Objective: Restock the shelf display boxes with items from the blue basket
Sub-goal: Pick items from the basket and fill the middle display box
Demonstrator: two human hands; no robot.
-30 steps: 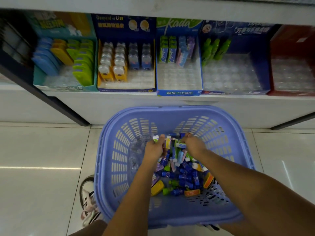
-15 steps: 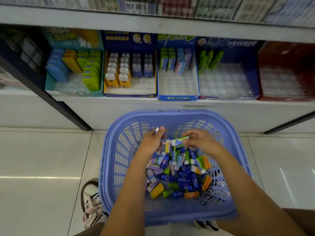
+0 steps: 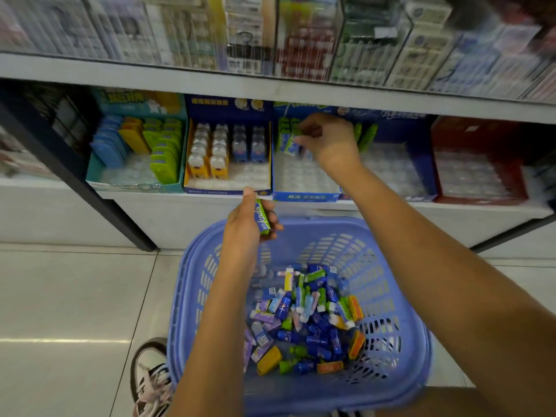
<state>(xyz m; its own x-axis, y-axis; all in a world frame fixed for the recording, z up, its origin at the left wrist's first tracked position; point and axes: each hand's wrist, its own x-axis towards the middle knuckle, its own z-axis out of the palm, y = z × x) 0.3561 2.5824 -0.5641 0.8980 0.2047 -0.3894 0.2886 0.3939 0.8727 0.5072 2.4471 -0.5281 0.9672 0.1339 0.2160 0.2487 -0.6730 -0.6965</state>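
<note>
The blue basket [image 3: 192, 299] sits on the floor below me, holding several small packs and bottles [image 3: 304, 320] in mixed colours. My left hand [image 3: 248, 224] hovers over the basket's far rim and grips a green-and-blue pack [image 3: 262, 216]. My right hand [image 3: 328, 139] reaches into the blue-and-white display box [image 3: 307, 194] on the shelf and pinches a green pack [image 3: 296, 130] at the box's back row, beside the packs standing there.
Left of that box stand a navy box with bear-shaped bottles [image 3: 210, 155] and a teal box [image 3: 135, 182] with flat cases. To the right are a dark blue box [image 3: 400, 173] with green bottles and a red box [image 3: 481, 176]. My shoe [image 3: 150, 377] is beside the basket.
Both hands have risen out of the basket, each holding a pack. The right hand moved up into the blue-and-white box; the left hand lifted to the basket's far rim. The view tilted upward.
</note>
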